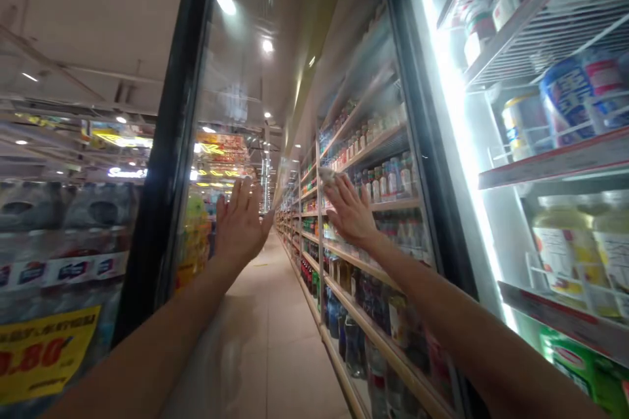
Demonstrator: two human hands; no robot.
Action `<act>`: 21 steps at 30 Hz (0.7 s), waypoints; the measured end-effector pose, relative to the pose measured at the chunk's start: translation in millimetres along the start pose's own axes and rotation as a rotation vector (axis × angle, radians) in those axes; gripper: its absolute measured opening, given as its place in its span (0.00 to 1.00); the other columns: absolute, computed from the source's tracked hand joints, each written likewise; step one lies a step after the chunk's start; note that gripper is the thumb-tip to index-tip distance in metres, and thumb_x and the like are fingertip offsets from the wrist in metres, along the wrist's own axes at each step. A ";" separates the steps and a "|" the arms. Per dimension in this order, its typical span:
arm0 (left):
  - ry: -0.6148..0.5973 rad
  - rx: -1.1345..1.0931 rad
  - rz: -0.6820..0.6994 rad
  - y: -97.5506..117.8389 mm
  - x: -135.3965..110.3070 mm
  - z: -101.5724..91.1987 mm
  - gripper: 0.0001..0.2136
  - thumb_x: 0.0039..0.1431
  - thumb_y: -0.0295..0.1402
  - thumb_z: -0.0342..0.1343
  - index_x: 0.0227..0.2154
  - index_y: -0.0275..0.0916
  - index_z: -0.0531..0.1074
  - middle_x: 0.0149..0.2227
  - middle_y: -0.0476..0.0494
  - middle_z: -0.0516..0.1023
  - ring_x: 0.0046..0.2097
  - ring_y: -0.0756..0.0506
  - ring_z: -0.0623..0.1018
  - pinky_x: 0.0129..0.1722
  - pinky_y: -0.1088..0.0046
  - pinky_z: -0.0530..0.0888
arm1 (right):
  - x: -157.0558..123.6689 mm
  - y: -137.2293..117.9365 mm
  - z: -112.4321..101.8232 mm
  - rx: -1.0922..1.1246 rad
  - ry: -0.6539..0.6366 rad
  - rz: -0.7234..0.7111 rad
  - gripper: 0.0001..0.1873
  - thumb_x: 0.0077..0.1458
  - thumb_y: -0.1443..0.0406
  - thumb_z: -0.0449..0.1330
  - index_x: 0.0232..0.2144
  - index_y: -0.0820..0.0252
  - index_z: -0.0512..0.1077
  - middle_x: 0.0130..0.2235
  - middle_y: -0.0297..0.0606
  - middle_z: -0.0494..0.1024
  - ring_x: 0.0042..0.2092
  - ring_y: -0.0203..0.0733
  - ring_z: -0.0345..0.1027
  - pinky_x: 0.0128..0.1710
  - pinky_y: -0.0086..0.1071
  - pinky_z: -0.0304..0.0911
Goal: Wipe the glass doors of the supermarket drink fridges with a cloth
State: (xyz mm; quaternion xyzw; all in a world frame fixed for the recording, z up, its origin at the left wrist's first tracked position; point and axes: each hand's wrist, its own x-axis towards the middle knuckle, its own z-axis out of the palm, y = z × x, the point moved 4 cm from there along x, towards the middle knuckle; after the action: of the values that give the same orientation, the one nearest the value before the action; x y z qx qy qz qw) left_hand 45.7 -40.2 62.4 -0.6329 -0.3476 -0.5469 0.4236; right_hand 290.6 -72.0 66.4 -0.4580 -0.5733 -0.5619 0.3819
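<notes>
A tall glass fridge door (289,111) with a black frame stands swung open in front of me. My left hand (242,222) lies against the left part of the glass, fingers stretched and apart, with nothing in it. On the right part of the pane is my right hand (351,213), its fingers extended over a pale crumpled cloth (328,175). Only a small piece of that cloth shows past the fingertips; the palm hides whatever else is there. Bottle shelves on the right appear in the pane.
To the right, the lit fridge has wire shelves (555,160) with jars, blue-labelled tubs (567,95) and bottles of yellowish drink (560,242). Stacked packs of bottled water (73,262) with a yellow price sign (46,353) stand left of the door frame.
</notes>
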 end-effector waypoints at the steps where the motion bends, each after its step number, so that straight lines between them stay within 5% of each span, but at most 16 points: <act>1: 0.007 0.010 -0.006 -4.1 2.1 -1.8 0.27 0.60 0.41 0.38 0.59 0.32 0.54 0.64 0.34 0.51 0.64 0.38 0.50 0.60 0.51 0.47 | 3.5 3.0 -0.7 0.019 0.028 0.044 0.26 0.60 0.59 0.42 0.60 0.52 0.53 0.65 0.39 0.48 0.65 0.48 0.36 0.59 0.56 0.39; 5: 0.009 0.048 -0.044 -23.6 7.4 -8.1 0.26 0.60 0.41 0.38 0.59 0.31 0.54 0.63 0.33 0.51 0.65 0.37 0.49 0.60 0.51 0.47 | 10.8 33.6 -4.9 0.096 0.198 0.540 0.27 0.60 0.58 0.40 0.61 0.58 0.52 0.63 0.48 0.50 0.64 0.57 0.39 0.56 0.63 0.40; 7: -0.006 0.056 -0.055 -29.6 7.2 -9.8 0.26 0.60 0.41 0.38 0.59 0.31 0.54 0.63 0.33 0.51 0.65 0.38 0.49 0.60 0.51 0.47 | 15.7 12.5 -2.4 0.096 0.166 0.470 0.27 0.60 0.58 0.41 0.60 0.57 0.53 0.64 0.47 0.49 0.64 0.56 0.38 0.56 0.62 0.40; 10: -0.026 0.063 -0.056 -33.0 4.1 -11.6 0.26 0.61 0.40 0.38 0.59 0.32 0.53 0.63 0.34 0.51 0.65 0.38 0.49 0.61 0.52 0.47 | 18.9 -48.7 2.6 0.068 0.040 0.023 0.25 0.60 0.57 0.43 0.59 0.52 0.53 0.65 0.41 0.47 0.65 0.48 0.34 0.58 0.56 0.40; 12: -0.028 0.069 -0.060 -34.8 1.5 -13.3 0.26 0.61 0.40 0.38 0.59 0.32 0.53 0.63 0.34 0.51 0.65 0.38 0.49 0.60 0.52 0.48 | 17.8 -64.5 3.3 0.057 0.008 -0.119 0.25 0.60 0.57 0.44 0.59 0.51 0.54 0.65 0.39 0.48 0.65 0.47 0.35 0.59 0.55 0.40; 14: -0.027 0.079 -0.065 -37.1 -0.5 -14.9 0.26 0.61 0.40 0.38 0.59 0.32 0.53 0.63 0.35 0.51 0.65 0.38 0.50 0.60 0.51 0.49 | 21.7 -46.2 1.2 0.053 0.043 0.035 0.25 0.60 0.58 0.44 0.59 0.53 0.54 0.64 0.41 0.49 0.65 0.50 0.37 0.58 0.57 0.40; 16: -0.033 0.093 -0.070 -38.6 -1.5 -15.9 0.26 0.60 0.40 0.38 0.59 0.32 0.54 0.63 0.34 0.51 0.64 0.38 0.50 0.60 0.51 0.50 | 27.2 -17.5 -1.8 0.044 0.117 0.339 0.27 0.60 0.59 0.43 0.60 0.59 0.53 0.64 0.47 0.50 0.64 0.55 0.38 0.56 0.60 0.41; 18: -0.049 0.102 -0.080 -38.9 -1.5 -16.1 0.26 0.60 0.40 0.38 0.59 0.31 0.54 0.63 0.34 0.51 0.64 0.38 0.50 0.60 0.51 0.50 | 32.4 -13.6 -2.1 0.040 0.143 0.482 0.27 0.60 0.59 0.43 0.60 0.61 0.53 0.64 0.50 0.49 0.64 0.57 0.38 0.56 0.62 0.42; 21: -0.051 0.102 -0.087 -38.4 -0.8 -17.4 0.26 0.60 0.40 0.38 0.59 0.31 0.54 0.63 0.34 0.51 0.64 0.38 0.50 0.60 0.51 0.50 | 39.8 -70.7 3.1 0.068 0.069 0.153 0.26 0.60 0.58 0.44 0.60 0.55 0.53 0.65 0.44 0.48 0.65 0.51 0.36 0.58 0.59 0.40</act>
State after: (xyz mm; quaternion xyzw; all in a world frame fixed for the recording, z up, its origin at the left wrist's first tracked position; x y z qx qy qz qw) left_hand 3.9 -40.8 68.3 -0.6085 -0.4130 -0.5300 0.4222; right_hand 211.9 -61.5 83.2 -0.4678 -0.5417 -0.5267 0.4586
